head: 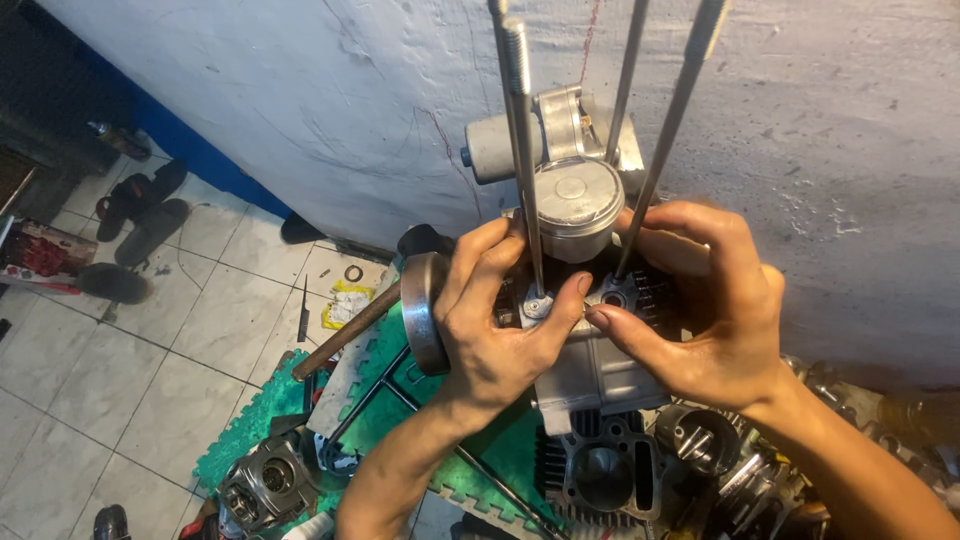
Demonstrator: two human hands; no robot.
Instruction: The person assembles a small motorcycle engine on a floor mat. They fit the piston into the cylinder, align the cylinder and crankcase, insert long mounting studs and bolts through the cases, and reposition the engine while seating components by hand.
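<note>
A grey metal engine case stands up towards me with several long threaded studs rising from it. A round silver piston sits on top between the studs. My left hand grips the near left side of the case, thumb and fingers by the base of one stud. My right hand holds the right side, its fingers curled round the case top. Thumb tips of both hands nearly meet at the near edge.
A round flywheel sticks out left of the case. A finned cylinder block and other engine parts lie below on a green foam mat. Sandals rest on the tiled floor at left. A rough white wall is behind.
</note>
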